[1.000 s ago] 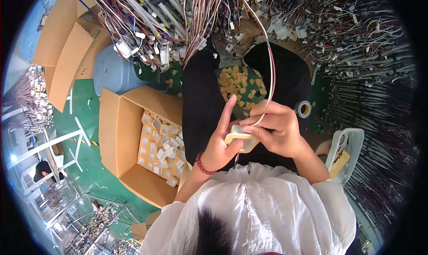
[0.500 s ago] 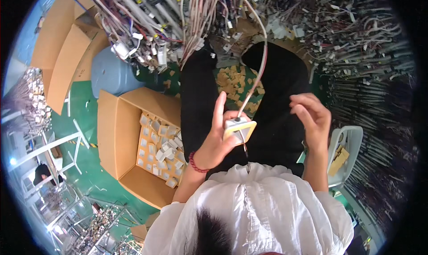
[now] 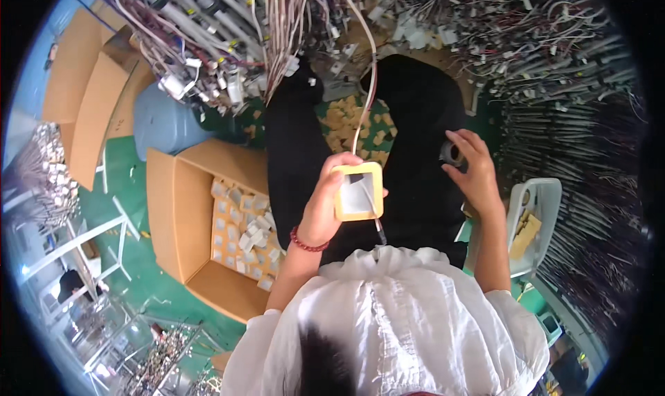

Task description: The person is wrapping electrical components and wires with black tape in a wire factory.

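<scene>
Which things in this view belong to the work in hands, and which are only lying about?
Seemingly in use:
yellow-rimmed white housing, in the left hand
cable passing through it
tape roll, at the right hand
perhaps the similar housings in the cardboard box

Seemingly lying about:
tan scraps on the green floor
blue plastic stool

Left hand [image 3: 321,209] partly hidden behind the small yellow-rimmed box [image 3: 352,202], cable bundles [image 3: 284,32] cut off by the top edge.

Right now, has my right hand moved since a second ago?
Yes. Your right hand has moved rightward, nearer the white bin, and is now at the tape roll.
</scene>
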A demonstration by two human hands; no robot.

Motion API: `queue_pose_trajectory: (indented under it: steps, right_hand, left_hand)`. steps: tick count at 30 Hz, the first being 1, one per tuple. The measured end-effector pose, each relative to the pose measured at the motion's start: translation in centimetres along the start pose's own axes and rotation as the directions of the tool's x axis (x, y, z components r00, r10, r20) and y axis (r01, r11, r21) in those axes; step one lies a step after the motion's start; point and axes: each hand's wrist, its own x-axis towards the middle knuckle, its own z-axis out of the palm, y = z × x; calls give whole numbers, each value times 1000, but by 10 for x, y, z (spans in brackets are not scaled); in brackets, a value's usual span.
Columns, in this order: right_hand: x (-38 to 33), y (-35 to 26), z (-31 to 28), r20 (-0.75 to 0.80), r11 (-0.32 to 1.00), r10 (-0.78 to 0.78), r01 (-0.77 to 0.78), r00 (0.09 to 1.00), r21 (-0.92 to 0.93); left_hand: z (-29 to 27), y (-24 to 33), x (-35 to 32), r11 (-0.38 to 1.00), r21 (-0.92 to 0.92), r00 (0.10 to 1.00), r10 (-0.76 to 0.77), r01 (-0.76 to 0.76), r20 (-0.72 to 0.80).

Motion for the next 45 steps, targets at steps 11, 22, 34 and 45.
queue_pose_trajectory:
  steps: [11,22,34,45]
  right_hand:
    - [4,-46,5,282,562,67,-269,957,782]
    - [15,-93,8,302,748,-127,-109,945,655]
    - [19,-92,-4,430,657,-268,-163,862,736]
    - [50,-88,21,543,410,-378,-391,750,824]
  left_hand:
    - [0,-3,1,942,314,985,153,-121,-79]
    - [14,16,-3,416,808,878,414,-416,239]
    - [-7,20,-3,646,581,869,354,-495,347]
    - [11,34,-7,957,240,948,81,-160,307]
